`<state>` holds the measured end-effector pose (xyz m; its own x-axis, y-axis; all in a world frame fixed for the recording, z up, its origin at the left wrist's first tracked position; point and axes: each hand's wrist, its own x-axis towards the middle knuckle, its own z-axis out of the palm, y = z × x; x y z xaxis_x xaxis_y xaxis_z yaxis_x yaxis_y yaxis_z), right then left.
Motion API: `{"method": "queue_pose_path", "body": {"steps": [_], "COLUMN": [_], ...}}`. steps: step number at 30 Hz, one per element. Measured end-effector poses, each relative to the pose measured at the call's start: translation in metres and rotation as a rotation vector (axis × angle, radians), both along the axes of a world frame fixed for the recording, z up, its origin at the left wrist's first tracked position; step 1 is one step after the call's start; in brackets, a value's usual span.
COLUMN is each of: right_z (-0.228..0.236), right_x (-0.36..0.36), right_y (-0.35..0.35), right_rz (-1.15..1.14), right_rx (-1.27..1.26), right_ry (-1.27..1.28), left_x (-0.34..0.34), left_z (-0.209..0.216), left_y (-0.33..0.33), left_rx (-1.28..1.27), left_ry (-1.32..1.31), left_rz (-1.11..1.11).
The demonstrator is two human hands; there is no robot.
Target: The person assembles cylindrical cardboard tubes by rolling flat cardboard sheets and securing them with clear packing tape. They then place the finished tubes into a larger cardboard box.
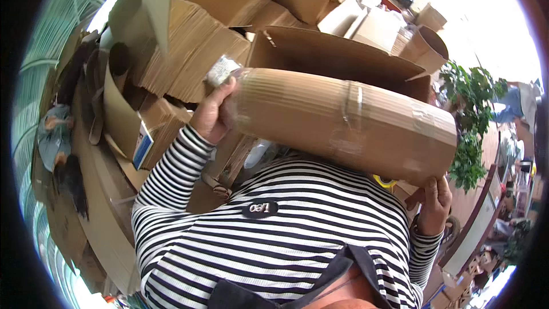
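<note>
A long, rounded cardboard bundle (309, 111) lies crosswise in front of my chest, bound with clear tape around its middle and at its ends. My left hand (214, 111) is closed on its left end, thumb up along the edge. Beneath the lower right corner, my right hand (433, 206) grips the other end with curled fingers. Crumpled clear plastic with a whitish patch (222, 70) sticks out past the left end. Just behind the bundle stands an open cardboard box (337, 51), its lower part hidden by the bundle.
Stacked folded cardboard (197, 51) rises at the far left. A cardboard tube (426, 46) stands beyond the box's right corner, near a leafy green plant (469, 120). A yellow ring-shaped thing (385, 182) shows below the bundle. Another person (512, 103) is at the far right.
</note>
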<state>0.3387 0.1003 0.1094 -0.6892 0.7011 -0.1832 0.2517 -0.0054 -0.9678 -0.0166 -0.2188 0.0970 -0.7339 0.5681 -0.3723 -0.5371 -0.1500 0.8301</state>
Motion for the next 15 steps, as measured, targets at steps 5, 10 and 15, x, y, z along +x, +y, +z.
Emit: {"method": "queue_pose_path", "body": {"steps": [5,10,15], "right_z": [0.013,0.034,0.022], "right_x": [-0.022,-0.042,-0.045], "right_y": [-0.019,-0.022,-0.039], "right_rz": [0.041,0.084,0.097], "right_rx": [-0.055,-0.265,-0.024], "right_ry": [-0.028,-0.046,0.066], "left_x": [-0.01,-0.029,-0.034], "left_z": [-0.01,-0.013,-0.004], "left_y": [-0.015,-0.021,-0.023], "left_rx": [-0.013,-0.179,-0.24], "left_ry": [0.014,0.061,0.112], "left_rz": [-0.021,-0.003,0.0]}}
